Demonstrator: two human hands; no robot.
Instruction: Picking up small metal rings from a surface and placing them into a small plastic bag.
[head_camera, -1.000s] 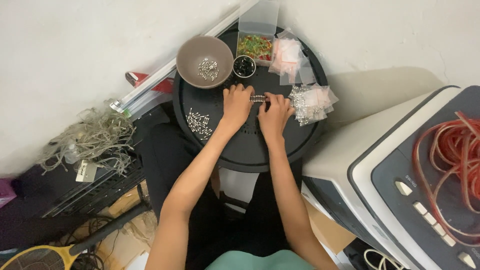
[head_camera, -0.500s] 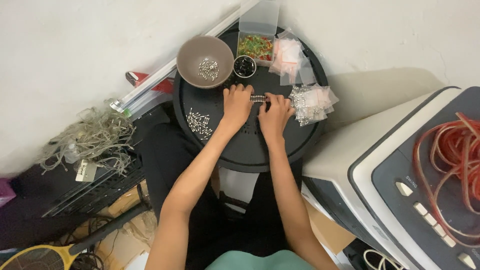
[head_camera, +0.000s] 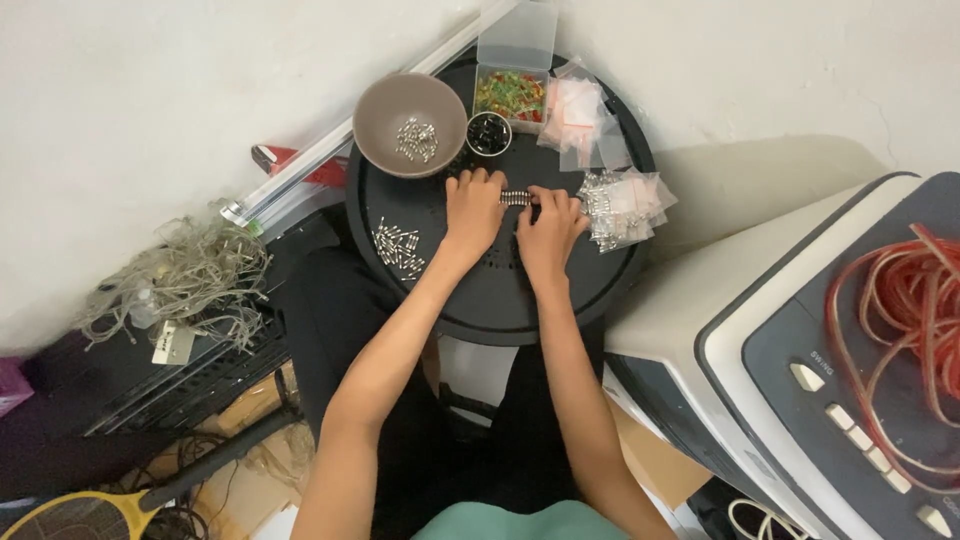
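A round black tray (head_camera: 500, 300) stood by a white wall; both hands, left (head_camera: 473, 208) and right (head_camera: 549, 228), pinched a row of small metal pieces (head_camera: 515, 197) between them.

Tangled pale wire (head_camera: 185, 280) on floor left — yellow racket-shaped swatter (head_camera: 75, 512) below it; red cable coil (head_camera: 905, 300) atop grey-white machine (head_camera: 760, 330).

Round worktop (head_camera: 500, 300) is black. On it, at the far left edge, a grey-brown bowl (head_camera: 410, 123) w/ silvery metal bits; just right of the bowl a small black cup (head_camera: 489, 132) of dark pieces, then a clear box (head_camera: 511, 93) w/ red, green & yellow bits. Silver row of small parts (head_camera: 517, 197) btwn the hands. Clear bags (head_camera: 625, 203) at the worktop's right edge, pinkish ones (head_camera: 580, 110) above. Right of the worktop: white-and-grey machine (head_camera: 800, 350) w/ red cable coil (head_camera: 900, 300). Lower left: yellow racket (head_camera: 70, 515).
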